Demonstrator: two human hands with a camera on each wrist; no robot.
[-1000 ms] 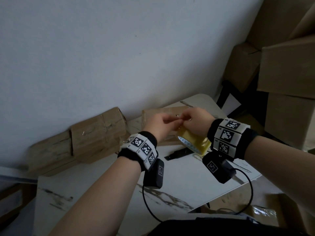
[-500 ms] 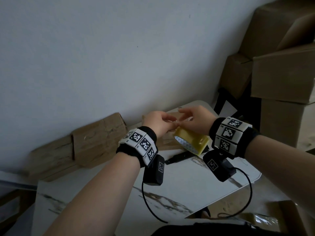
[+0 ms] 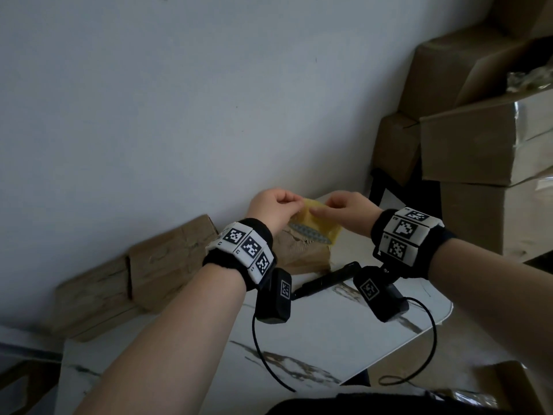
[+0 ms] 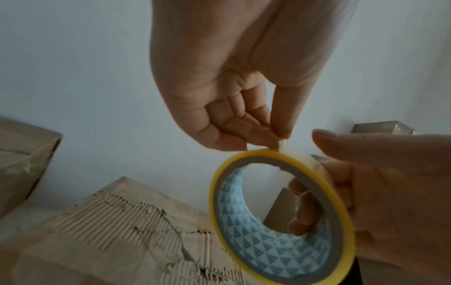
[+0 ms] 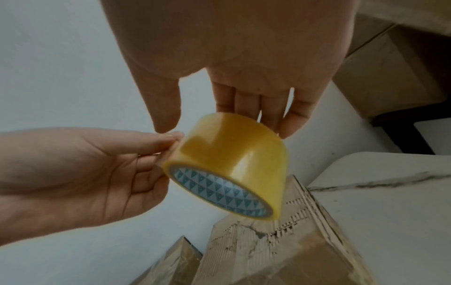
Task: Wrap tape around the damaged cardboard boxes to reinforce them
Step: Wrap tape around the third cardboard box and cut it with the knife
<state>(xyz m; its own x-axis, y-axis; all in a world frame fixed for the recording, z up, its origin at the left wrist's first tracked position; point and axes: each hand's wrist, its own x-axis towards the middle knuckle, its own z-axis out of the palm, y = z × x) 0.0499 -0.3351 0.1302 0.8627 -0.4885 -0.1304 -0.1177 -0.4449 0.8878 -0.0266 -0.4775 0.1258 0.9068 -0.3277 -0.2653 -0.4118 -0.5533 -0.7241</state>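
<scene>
A yellow tape roll with a blue-patterned core is held in the air between both hands, just above a torn cardboard box by the wall. My right hand holds the roll, several fingers reaching through its core and the thumb over the top. My left hand pinches the tape's loose end at the roll's upper rim between thumb and forefinger. In the right wrist view the roll hangs over the box's ripped corrugated face.
A black pen-like tool lies on the white marble table near my wrists. Taped cardboard boxes line the wall at left. Large boxes are stacked at right. Wrist-camera cables hang over the table's near edge.
Both hands have lifted the roll higher, away from the tabletop and over the torn box. My left fingers now pinch the tape end instead of picking at the roll.
</scene>
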